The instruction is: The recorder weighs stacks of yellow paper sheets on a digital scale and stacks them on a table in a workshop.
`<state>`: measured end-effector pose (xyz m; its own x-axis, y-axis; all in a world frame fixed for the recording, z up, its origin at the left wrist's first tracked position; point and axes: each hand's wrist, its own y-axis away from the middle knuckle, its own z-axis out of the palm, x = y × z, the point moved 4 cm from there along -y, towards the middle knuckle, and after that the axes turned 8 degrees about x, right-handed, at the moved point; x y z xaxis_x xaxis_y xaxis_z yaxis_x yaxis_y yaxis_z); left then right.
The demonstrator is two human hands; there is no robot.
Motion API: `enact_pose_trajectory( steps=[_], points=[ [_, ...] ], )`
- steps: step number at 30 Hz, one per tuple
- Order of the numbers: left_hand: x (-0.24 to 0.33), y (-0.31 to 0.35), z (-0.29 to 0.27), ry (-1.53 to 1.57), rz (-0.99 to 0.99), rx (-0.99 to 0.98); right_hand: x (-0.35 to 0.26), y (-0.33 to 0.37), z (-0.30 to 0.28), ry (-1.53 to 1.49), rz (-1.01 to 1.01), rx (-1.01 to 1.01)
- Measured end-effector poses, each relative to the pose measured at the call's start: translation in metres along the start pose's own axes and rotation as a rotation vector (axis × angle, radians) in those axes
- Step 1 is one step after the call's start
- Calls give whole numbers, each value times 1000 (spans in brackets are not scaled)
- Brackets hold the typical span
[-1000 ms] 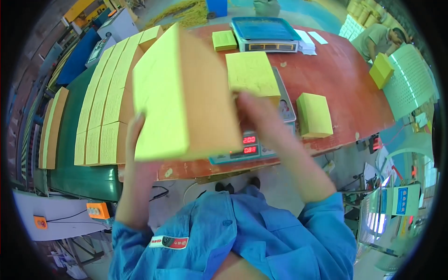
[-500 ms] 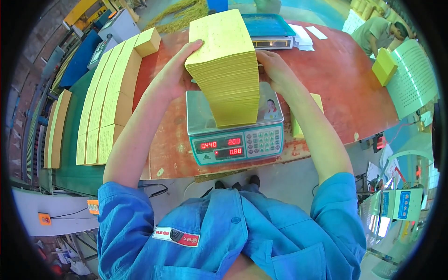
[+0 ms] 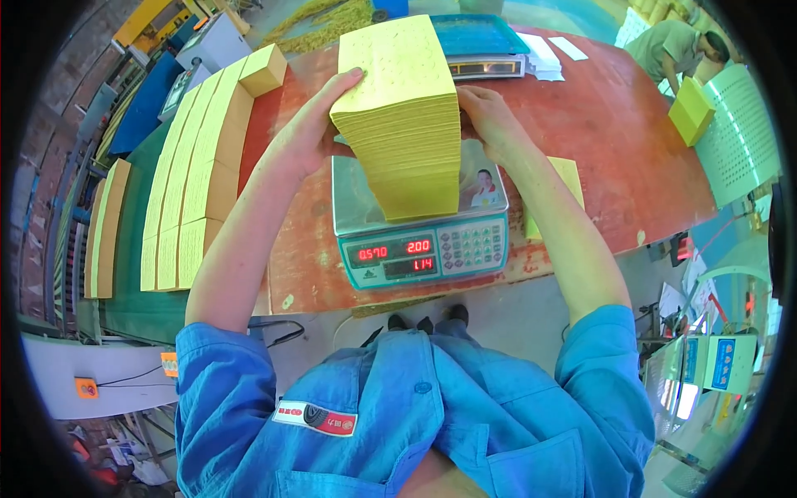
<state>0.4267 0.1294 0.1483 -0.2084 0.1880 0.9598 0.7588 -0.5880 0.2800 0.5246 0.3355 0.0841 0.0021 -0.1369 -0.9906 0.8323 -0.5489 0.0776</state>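
Note:
A tall stack of yellow paper sheets (image 3: 407, 124) stands upright on the metal pan of a teal and silver digital scale (image 3: 473, 249) with lit red digits. Against the stack's left side, near its top, my left hand (image 3: 320, 124) is closed, its thumb resting at the upper edge. My right hand (image 3: 488, 120) grips the opposite side, with its fingertips hidden behind the stack. Partly behind my right forearm, a smaller pile of yellow sheets (image 3: 569, 178) lies on the red table beside the scale.
Long rows of stacked yellow sheets (image 3: 187, 166) line the green surface at left. Behind the scale are a second scale with a blue tray (image 3: 477, 40) and white papers (image 3: 541, 58). A yellow block (image 3: 691, 112) sits far right, near a co-worker (image 3: 672, 51). The red table (image 3: 631, 149) has a curved edge.
The red digits on the scale display have changed. Both hands keep their hold on the stack, which stays on the pan; the whole view has shifted slightly.

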Motion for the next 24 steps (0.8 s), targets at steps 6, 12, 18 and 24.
enact_pose_trajectory(
  steps=[6,12,18,24],
  points=[
    [-15,-18,-14,3,161,17,9,1,-8,423,-196,144],
    [-77,-68,-2,372,261,45,46,-26,-14,-148,-277,289],
    [-86,-46,36,586,-71,67,51,-13,28,-310,-91,34],
    [-109,-14,-27,508,300,394,37,12,-44,-236,-312,173]
  ],
)
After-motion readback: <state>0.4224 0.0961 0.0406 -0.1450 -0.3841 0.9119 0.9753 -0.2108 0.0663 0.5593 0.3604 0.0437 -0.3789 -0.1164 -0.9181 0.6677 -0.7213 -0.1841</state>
